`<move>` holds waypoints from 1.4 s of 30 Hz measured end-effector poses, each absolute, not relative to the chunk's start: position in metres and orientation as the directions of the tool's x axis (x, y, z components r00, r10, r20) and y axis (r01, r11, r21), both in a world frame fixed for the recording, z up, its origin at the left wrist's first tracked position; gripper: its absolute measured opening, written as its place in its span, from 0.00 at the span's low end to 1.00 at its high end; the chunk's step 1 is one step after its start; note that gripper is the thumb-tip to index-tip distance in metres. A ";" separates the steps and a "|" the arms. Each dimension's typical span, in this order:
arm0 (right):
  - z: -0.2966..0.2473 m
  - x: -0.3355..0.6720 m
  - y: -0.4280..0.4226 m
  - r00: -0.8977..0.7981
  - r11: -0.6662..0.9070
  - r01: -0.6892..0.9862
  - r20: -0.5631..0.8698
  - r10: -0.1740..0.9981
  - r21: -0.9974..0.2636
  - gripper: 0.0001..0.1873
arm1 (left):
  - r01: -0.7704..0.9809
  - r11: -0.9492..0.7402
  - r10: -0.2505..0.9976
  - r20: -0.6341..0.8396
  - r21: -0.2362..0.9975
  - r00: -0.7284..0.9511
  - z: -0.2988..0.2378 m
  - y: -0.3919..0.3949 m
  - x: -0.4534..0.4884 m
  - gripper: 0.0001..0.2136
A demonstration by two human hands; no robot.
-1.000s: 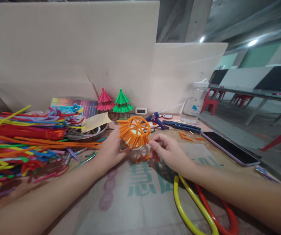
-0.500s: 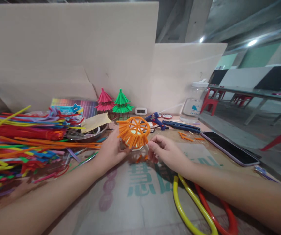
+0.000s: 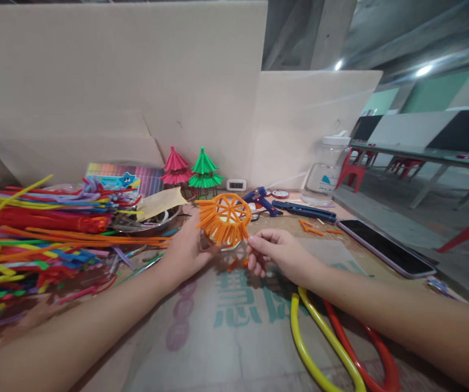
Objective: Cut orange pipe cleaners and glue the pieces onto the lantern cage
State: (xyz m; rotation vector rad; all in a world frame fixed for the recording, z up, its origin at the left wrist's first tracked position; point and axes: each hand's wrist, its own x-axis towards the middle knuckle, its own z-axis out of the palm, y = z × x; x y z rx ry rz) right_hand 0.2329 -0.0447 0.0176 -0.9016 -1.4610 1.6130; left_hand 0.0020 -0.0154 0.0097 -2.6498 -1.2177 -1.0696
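Note:
My left hand [image 3: 183,250] is closed around the left side of an orange pipe-cleaner piece [image 3: 229,209], which has a spoked ring on top and a fringe of short strips hanging around it. A pale round part shows beneath the fringe. At the piece's lower right edge is my right hand [image 3: 281,253], its thumb and index finger pinched together. Whatever lies between those fingertips is hidden or too small to name. Below the right forearm are a yellow looped handle [image 3: 300,326] and a red looped handle [image 3: 381,354].
Pipe cleaners [image 3: 34,239] are heaped at left beside a metal bowl [image 3: 165,223] and a marker set [image 3: 116,177]. Behind stand a pink tree [image 3: 175,166], a green tree [image 3: 204,169] and a small clock [image 3: 236,185]. A glue gun [image 3: 261,200], pliers [image 3: 303,211], bottle [image 3: 322,171] and phone [image 3: 385,247] are at right.
The fingers of my right hand have shifted slightly at the orange piece's edge. My left hand keeps its hold, and the view has moved a little.

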 end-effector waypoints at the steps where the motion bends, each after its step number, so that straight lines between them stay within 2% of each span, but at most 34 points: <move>1: 0.018 0.233 -0.045 -0.455 -0.050 -0.077 -0.009 0.890 -0.996 0.23 | 0.683 -0.691 0.657 0.601 0.237 0.456 0.010 -0.015 0.002 0.21; 12: 0.020 0.233 -0.045 -0.413 -0.004 0.016 -0.010 0.911 -1.000 0.20 | 0.686 -0.702 0.637 0.601 0.193 0.483 0.010 -0.016 0.001 0.24; 20: 0.018 0.233 -0.045 -0.424 0.001 0.037 -0.015 0.905 -0.999 0.24 | 0.675 -0.700 0.650 0.602 0.235 0.464 0.011 -0.016 0.003 0.21; 22: 0.018 0.234 -0.045 -0.416 0.055 0.059 0.025 0.909 -0.997 0.25 | 0.671 -0.701 0.651 0.604 0.244 0.461 0.010 -0.015 0.002 0.21; 24: 0.020 0.238 -0.045 -0.344 0.219 0.095 0.174 0.923 -0.971 0.24 | 0.670 -0.698 0.656 0.600 0.252 0.458 0.009 -0.014 0.002 0.21; 25: 0.021 0.240 -0.045 -0.304 0.337 0.130 0.286 0.908 -0.932 0.22 | 0.672 -0.694 0.662 0.598 0.259 0.453 0.008 -0.013 0.001 0.21; 27: 0.025 0.246 -0.045 -0.296 0.596 0.236 0.528 0.796 -0.767 0.17 | 0.677 -0.684 0.673 0.592 0.272 0.443 0.008 -0.012 0.001 0.21; 28: 0.027 0.248 -0.044 -0.334 0.698 0.299 0.614 0.715 -0.650 0.21 | 0.677 -0.682 0.677 0.587 0.275 0.444 0.007 -0.011 0.001 0.22; 30: 0.031 0.253 -0.043 -0.438 0.808 0.418 0.687 0.580 -0.416 0.31 | 0.681 -0.680 0.683 0.574 0.272 0.452 0.007 -0.011 0.001 0.22; 32: 0.032 0.254 -0.042 -0.490 0.815 0.514 0.688 0.535 -0.267 0.32 | 0.688 -0.669 0.699 0.552 0.281 0.455 0.007 -0.011 0.002 0.23; 37: 0.029 0.252 -0.040 -0.542 0.816 0.551 0.668 0.510 -0.175 0.27 | 0.693 -0.637 0.743 0.507 0.338 0.436 0.003 -0.011 0.002 0.24; 42: 0.027 0.251 -0.040 -0.543 0.836 0.530 0.698 0.466 -0.145 0.27 | 0.667 -0.654 0.733 0.517 0.356 0.443 0.002 -0.011 0.001 0.25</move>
